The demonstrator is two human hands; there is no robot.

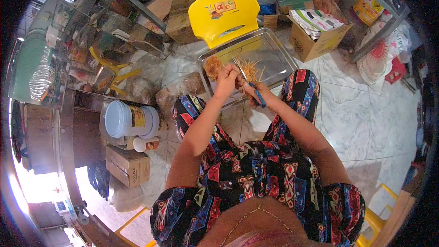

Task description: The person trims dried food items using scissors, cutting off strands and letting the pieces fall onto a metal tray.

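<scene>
My right hand is closed around the blue handles of a pair of scissors. The blades point up and to the left, passing close by my left hand. That hand is closed, its fingertips pinched together near the blades; what they hold is too small to make out. Both hands are over the near side of a metal tray. Thin orange-brown strips lie loosely in the tray, just beyond my hands. A rounded orange-brown clump rests at the tray's left end.
The tray sits on a yellow chair in front of my knees. Left on the floor are a pale blue bucket, a cardboard box and filled plastic bags. Another open box stands right of the chair, near white sacks.
</scene>
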